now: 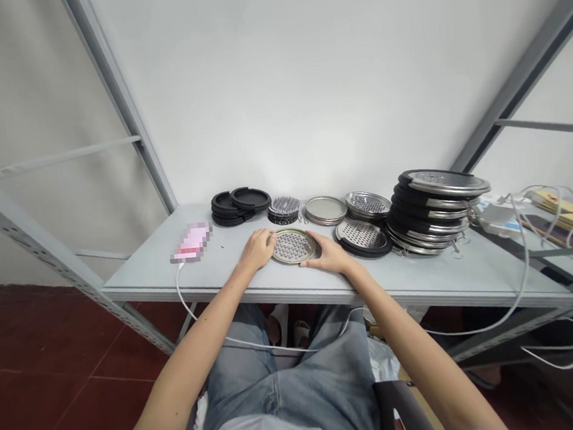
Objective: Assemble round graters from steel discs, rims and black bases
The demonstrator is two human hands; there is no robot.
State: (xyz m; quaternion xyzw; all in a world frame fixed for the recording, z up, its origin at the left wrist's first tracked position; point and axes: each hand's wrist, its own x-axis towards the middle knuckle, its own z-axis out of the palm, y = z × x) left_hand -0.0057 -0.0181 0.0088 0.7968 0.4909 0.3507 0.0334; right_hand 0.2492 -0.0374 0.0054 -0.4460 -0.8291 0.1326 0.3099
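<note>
A round metal grater (293, 246), its perforated plate set inside a gold-toned rim, lies flat on the shelf table in front of me. My left hand (259, 249) holds its left edge with bent fingers. On the opposite side, the thumb and fingers of my right hand (328, 253) grip the right edge. Behind it are a small stack of loose perforated discs (284, 206) and a stack of plain metal lids (325, 208). Right of my right hand, a grater plate (363, 233) rests on a black ring.
Black plastic rings (249, 199) are stacked at the back left. A phone (192, 242) with a white cable (182, 298) lies at the left. A tall stack of black-rimmed graters (430, 219) stands at the right. Grey shelf posts (121, 102) flank the table; cables hang at the right.
</note>
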